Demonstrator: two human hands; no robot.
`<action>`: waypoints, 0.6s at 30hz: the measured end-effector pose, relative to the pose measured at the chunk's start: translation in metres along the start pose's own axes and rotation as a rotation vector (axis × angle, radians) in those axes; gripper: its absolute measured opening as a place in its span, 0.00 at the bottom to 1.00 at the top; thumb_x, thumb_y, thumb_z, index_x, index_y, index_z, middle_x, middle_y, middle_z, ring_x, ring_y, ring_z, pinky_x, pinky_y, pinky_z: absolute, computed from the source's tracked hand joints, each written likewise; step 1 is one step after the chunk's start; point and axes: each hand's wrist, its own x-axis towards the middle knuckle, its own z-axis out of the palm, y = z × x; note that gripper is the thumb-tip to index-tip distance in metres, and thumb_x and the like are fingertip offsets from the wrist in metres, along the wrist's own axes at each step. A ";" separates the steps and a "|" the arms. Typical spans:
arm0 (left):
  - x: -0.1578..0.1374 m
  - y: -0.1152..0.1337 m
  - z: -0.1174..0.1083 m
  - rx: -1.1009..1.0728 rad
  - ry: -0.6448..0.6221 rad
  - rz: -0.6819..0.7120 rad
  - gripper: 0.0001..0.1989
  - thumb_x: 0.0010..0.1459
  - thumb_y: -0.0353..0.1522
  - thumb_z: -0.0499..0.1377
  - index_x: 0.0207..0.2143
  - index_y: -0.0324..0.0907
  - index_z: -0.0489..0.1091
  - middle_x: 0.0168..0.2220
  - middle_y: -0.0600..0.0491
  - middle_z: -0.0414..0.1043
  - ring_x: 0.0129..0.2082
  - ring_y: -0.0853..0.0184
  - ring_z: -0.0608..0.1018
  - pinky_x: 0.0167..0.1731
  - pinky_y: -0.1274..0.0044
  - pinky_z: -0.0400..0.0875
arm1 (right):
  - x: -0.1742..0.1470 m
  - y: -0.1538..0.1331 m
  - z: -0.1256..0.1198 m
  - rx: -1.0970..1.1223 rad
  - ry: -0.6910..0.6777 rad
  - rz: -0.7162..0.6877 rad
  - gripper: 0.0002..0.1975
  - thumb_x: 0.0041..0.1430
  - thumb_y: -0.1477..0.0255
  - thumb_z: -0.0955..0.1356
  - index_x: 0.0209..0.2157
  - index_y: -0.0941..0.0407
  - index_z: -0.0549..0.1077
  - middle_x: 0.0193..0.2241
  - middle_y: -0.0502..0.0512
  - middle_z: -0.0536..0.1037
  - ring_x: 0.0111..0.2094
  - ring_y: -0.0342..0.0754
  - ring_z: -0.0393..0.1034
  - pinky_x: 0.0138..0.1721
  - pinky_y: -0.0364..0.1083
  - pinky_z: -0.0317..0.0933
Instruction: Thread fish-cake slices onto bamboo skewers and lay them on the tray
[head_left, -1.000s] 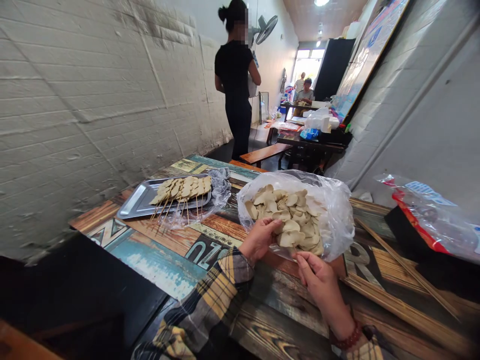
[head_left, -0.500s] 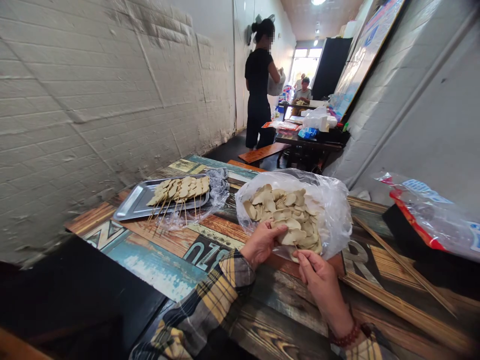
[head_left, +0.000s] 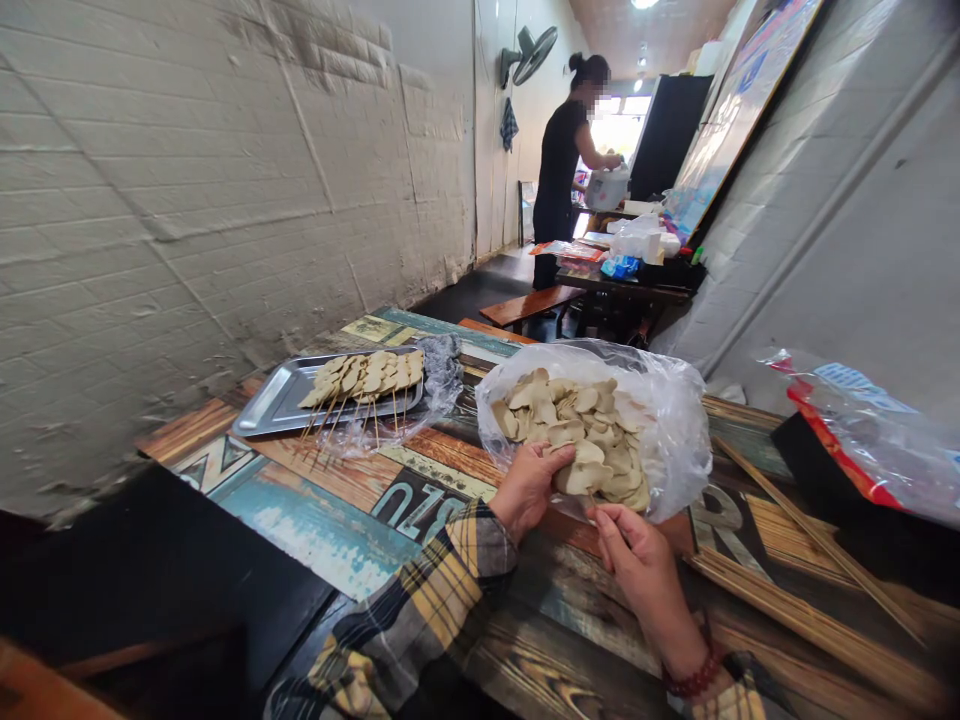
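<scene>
My left hand (head_left: 529, 486) is closed, thumb on top, on flat beige slices (head_left: 583, 474) at the near edge of a clear plastic bag (head_left: 679, 430). More of these thin, rounded slices (head_left: 600, 405) are heaped in the bag. Just right of it, the fingers of my right hand (head_left: 637, 562) pinch a thin skewer (head_left: 592, 499). Little of the skewer shows; its upper end meets the slices in my left hand. To the left, a metal tray (head_left: 262, 402) bears a row of skewered slices (head_left: 364, 378), their sticks jutting over the near rim.
Bamboo skewers (head_left: 810, 612) lie at the right of the patterned table (head_left: 315, 520). A black box (head_left: 847, 480) with clear plastic packaging (head_left: 885, 430) stands beyond them. Crumpled grey plastic (head_left: 441, 370) touches the tray. A person in black (head_left: 559, 160) stands by another table.
The person in black has moved right, bending toward the far table with a white container or bag. My view has shifted slightly; both my hands keep nearly the same grip.
</scene>
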 end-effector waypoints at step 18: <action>-0.005 -0.003 0.002 0.082 0.015 0.001 0.21 0.33 0.37 0.74 0.30 0.35 0.75 0.27 0.48 0.78 0.24 0.67 0.77 0.28 0.78 0.69 | -0.002 0.001 0.001 -0.055 0.032 -0.025 0.21 0.61 0.55 0.62 0.31 0.57 0.74 0.13 0.44 0.64 0.16 0.42 0.57 0.20 0.42 0.50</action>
